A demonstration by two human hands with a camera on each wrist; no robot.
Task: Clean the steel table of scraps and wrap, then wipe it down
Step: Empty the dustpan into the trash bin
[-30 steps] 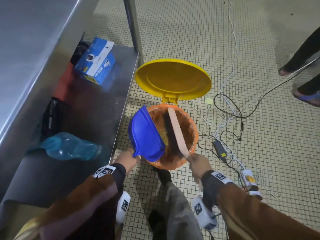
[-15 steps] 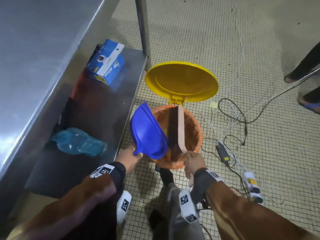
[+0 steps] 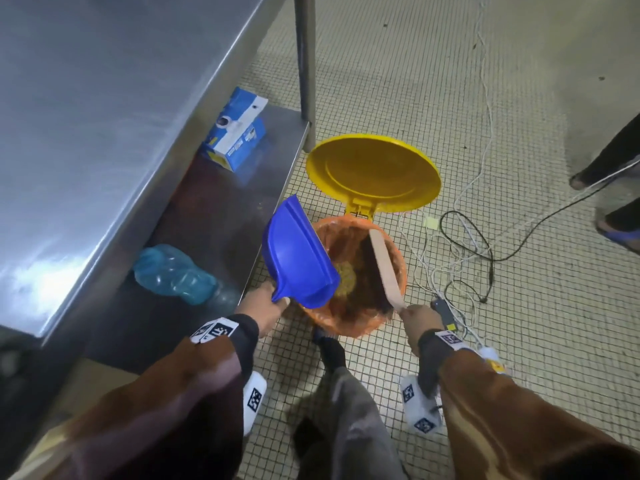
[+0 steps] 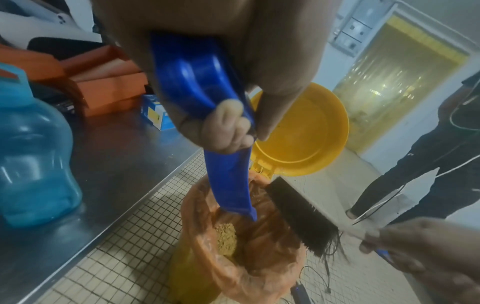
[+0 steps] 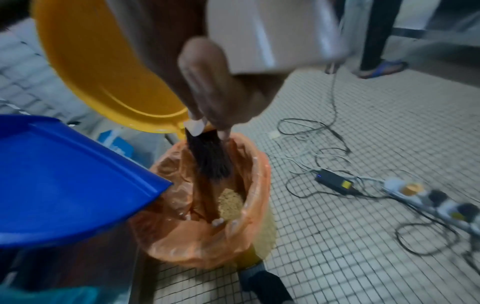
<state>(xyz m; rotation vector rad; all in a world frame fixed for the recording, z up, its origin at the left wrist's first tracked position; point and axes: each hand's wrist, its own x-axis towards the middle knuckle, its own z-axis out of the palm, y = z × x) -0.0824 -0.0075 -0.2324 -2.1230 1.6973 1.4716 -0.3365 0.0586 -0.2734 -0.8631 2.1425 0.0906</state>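
Observation:
My left hand (image 3: 264, 308) grips the handle of a blue dustpan (image 3: 298, 256), tipped steeply with its lip over the bin (image 3: 360, 327). The bin is lined with an orange bag (image 4: 207, 236) and its yellow lid (image 3: 374, 173) stands up. A clump of yellowish scraps (image 4: 226, 238) lies inside the bag. My right hand (image 3: 417, 318) holds a brush with a pale handle (image 3: 385, 268) and black bristles (image 5: 210, 156), which hang over the bin's mouth beside the dustpan. The steel table top (image 3: 104, 109) fills the upper left.
On the table's lower shelf (image 3: 221, 216) lie a blue-white box (image 3: 237, 131) and a teal water bottle (image 3: 173, 273). Cables (image 3: 464, 244), a power strip (image 5: 431, 201) and an adapter (image 5: 335, 182) lie on the tiled floor right of the bin. Another person's legs (image 3: 616, 161) stand at far right.
The dustpan has tilted up more steeply over the bin. The brush has swung from the bin's middle toward its right side. My view has shifted left toward the table.

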